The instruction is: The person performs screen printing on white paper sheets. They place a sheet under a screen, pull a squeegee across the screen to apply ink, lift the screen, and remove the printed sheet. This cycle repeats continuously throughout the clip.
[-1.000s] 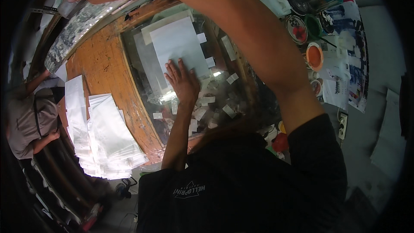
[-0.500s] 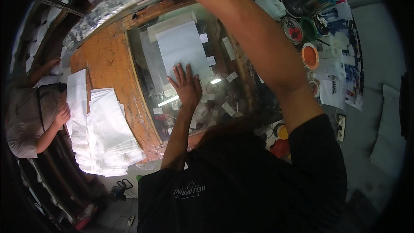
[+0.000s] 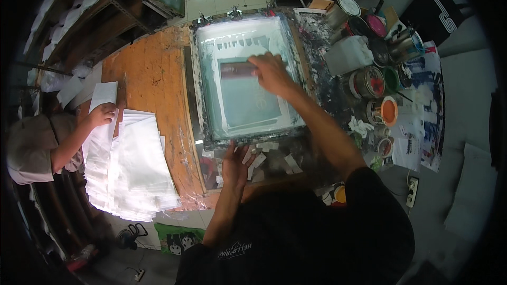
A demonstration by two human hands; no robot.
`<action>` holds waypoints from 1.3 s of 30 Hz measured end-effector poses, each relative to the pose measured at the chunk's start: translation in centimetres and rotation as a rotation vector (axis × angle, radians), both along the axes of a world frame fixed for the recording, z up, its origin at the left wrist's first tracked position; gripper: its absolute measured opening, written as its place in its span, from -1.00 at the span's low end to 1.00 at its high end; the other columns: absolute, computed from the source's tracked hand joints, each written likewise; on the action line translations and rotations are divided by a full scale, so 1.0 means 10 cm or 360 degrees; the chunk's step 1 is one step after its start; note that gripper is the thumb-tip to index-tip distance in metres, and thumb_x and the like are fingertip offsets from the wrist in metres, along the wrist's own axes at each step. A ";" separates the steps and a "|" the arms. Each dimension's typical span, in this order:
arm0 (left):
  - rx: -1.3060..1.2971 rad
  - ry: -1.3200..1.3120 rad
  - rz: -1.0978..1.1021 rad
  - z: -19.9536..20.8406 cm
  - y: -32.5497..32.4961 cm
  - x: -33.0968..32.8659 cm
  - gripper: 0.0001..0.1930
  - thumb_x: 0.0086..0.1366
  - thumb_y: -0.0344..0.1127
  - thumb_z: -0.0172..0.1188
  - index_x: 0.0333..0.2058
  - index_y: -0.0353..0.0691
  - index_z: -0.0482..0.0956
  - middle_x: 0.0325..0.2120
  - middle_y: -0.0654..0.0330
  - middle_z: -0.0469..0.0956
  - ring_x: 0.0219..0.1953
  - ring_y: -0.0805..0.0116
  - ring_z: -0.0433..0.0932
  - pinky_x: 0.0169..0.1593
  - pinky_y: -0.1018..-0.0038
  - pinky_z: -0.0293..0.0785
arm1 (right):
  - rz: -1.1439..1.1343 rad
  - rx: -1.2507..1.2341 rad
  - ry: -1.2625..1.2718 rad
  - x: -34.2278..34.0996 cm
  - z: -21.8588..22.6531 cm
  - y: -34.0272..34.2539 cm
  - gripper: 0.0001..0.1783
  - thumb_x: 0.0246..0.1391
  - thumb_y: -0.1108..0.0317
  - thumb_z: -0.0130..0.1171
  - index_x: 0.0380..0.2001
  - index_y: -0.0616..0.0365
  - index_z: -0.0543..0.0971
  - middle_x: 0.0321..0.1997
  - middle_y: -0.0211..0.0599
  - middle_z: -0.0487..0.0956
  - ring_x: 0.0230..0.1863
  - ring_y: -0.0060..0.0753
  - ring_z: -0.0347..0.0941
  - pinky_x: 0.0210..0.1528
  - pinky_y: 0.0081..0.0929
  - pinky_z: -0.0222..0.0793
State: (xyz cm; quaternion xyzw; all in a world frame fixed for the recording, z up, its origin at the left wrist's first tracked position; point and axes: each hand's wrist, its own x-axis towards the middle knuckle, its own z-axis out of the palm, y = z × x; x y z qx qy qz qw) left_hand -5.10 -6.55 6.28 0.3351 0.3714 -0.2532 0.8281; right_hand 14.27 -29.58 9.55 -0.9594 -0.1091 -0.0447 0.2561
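A screen-printing frame (image 3: 198, 82) lies flat over the glass-topped part of the table, its paint-stained rim around pale green mesh (image 3: 248, 111). My right hand (image 3: 272, 75) is closed on a squeegee (image 3: 236, 70), which stands across the mesh toward its far half. White ink is smeared around the stencil area. My left hand (image 3: 236, 166) is at the frame's near edge, fingers apart, the thumb near the rim. Whether it bears any of the frame's weight I cannot tell. The sheet of paper under the frame is hidden.
A stack of white sheets (image 3: 145, 161) lies on the wooden table (image 3: 153, 74) at left, where another person's hand (image 3: 102, 114) touches a sheet. Ink cans, an orange ink pot (image 3: 389, 111) and a white jug (image 3: 348, 55) crowd the right side. Clamps (image 3: 235, 13) line the frame's far edge.
The frame has come down over the glass and paper. My left hand has drawn back from the paper to the near edge. My right hand has moved down and right with the squeegee.
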 end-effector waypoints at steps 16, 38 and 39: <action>0.0078 0.0162 0.0085 -0.21 -0.02 -0.02 -0.53 0.48 -0.14 0.10 0.21 -0.31 0.36 0.14 -0.01 0.43 0.27 0.07 0.39 0.32 -0.09 0.22 | -0.0007 -0.0422 0.0119 0.54 -0.58 0.12 -0.71 0.06 0.54 0.12 -0.16 0.00 0.63 -0.28 -0.25 0.68 -0.15 -0.11 0.60 -0.06 -0.05 0.38; -0.0216 -0.0184 0.0058 0.35 0.20 0.01 -0.69 0.39 -0.20 0.16 0.01 -0.23 0.51 -0.11 0.12 0.60 0.18 0.10 0.50 0.28 -0.02 0.27 | 0.0087 -0.0140 -0.0333 -1.45 0.47 0.56 -0.68 -0.02 0.32 0.23 -0.15 0.16 0.59 -0.33 -0.19 0.60 -0.27 -0.15 0.50 -0.19 -0.18 0.26; -0.0298 -0.0266 0.0051 0.47 0.22 0.08 -0.78 0.38 -0.24 0.18 -0.09 -0.20 0.56 -0.12 0.12 0.63 0.17 0.10 0.51 0.31 0.03 0.29 | 0.0072 -0.0155 -0.0347 -1.41 0.68 0.57 -0.68 0.01 0.28 0.25 -0.15 0.15 0.59 -0.32 -0.19 0.60 -0.27 -0.17 0.51 -0.21 -0.20 0.27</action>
